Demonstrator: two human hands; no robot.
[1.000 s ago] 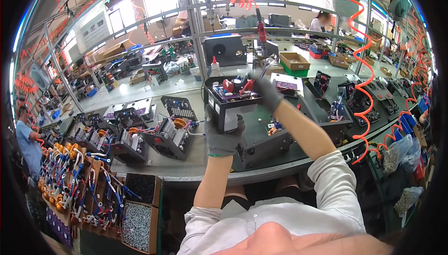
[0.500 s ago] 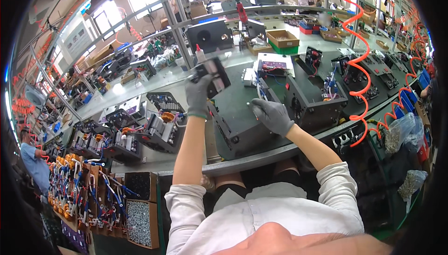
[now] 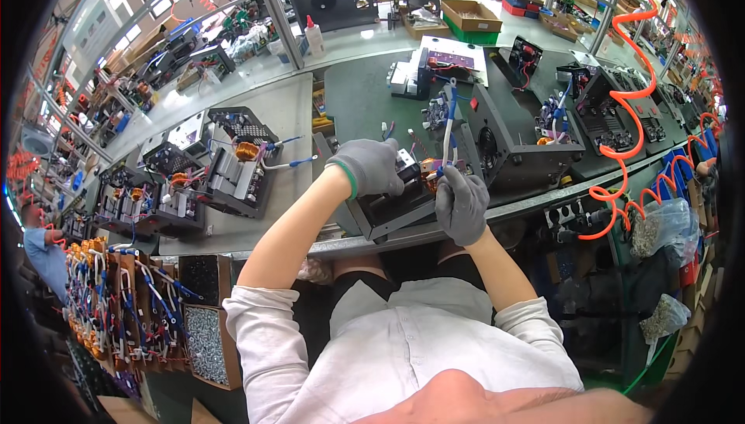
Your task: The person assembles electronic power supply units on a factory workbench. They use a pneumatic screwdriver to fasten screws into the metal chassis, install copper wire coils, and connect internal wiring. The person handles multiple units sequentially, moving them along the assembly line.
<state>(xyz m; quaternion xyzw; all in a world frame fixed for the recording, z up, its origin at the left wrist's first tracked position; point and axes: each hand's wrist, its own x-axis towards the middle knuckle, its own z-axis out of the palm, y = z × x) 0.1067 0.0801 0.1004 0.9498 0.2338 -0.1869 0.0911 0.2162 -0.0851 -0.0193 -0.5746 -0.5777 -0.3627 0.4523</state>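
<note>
Left of the open dark chassis (image 3: 400,224), a bare strip of grey bench (image 3: 299,125) gives passage, bounded farther left by coil-topped units (image 3: 237,172). Behind the chassis to its left, open green mat (image 3: 357,98) leaves room. Over the chassis, the gloved left hand (image 3: 369,166), right hand (image 3: 462,203) and an upright white-and-blue cable (image 3: 450,125) block access. Just right of it, a tall dark case (image 3: 528,164) stands as a wall.

A red-tipped white bottle (image 3: 314,40) stands beside a metal post (image 3: 276,12). A coiled orange hose (image 3: 635,95) hangs at the right.
</note>
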